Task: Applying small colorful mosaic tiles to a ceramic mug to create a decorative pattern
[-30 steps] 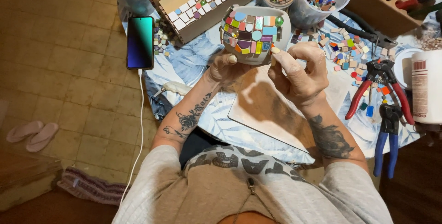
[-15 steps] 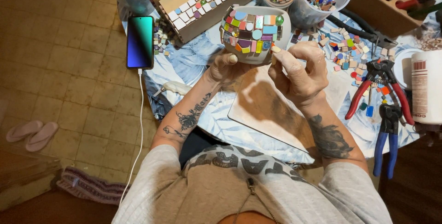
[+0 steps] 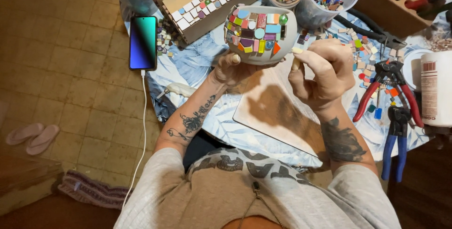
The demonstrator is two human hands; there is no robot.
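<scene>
Two hands work above a leaf-print cloth (image 3: 197, 64) over brown floor tiles (image 3: 70, 78): left hand (image 3: 233, 69) cupping a mosaic bowl (image 3: 260, 33), right hand (image 3: 320, 71) pinching a small pale piece (image 3: 296, 51).

A smartphone (image 3: 143, 43) lies face up at the left edge of the tabletop (image 3: 197, 64) — a tall rectangle in a black frame, its lit screen shading from blue to green. Far right of the phone, past the mosaic bowl (image 3: 261, 33), a white cylindrical container (image 3: 436, 87) shows a white label with a red-brown block and dark print.
</scene>
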